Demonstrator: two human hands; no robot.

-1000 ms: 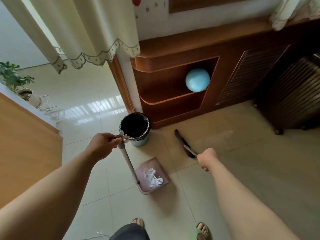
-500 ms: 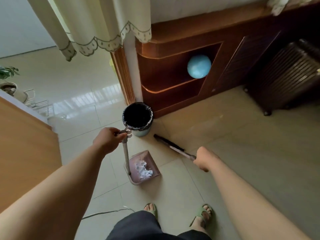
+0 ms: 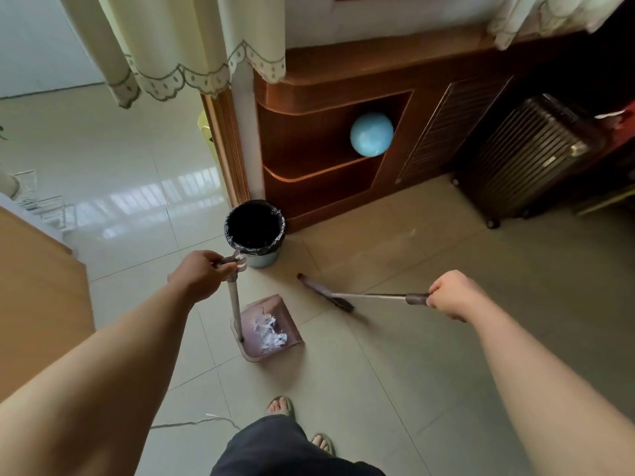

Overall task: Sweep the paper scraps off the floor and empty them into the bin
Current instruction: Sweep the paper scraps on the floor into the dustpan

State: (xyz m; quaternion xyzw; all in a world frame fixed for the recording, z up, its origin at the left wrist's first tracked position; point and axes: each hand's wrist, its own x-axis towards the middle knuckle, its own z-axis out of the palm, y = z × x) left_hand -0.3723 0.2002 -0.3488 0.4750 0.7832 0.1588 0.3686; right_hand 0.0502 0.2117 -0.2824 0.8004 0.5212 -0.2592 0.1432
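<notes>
Swung flatter: broom [image 3: 343, 297], long axis now left-right, bristles leftward, my right hand [image 3: 453, 295] clenched round its grip. Tiled floor [image 3: 412, 372]; wooden cabinet [image 3: 343, 77]; black-lined bin [image 3: 262, 261] at its corner; dustpan [image 3: 263, 304] near the bin, handle near-upright, gripped by my left hand [image 3: 199, 274]; paper scraps [image 3: 269, 333] inside it.

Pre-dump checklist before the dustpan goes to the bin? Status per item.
1. Load: paper scraps heaped in the dustpan, ok.
2. Grip: left hand holds the top of the dustpan handle, ok.
3. Target: bin open, black liner, no lid, ok.
4. Path: broom head lies right of the dustpan, held by the right hand, off the line to the bin, ok.
5. Leftovers: floor shows a white bit near the feet, cannot tell.
</notes>
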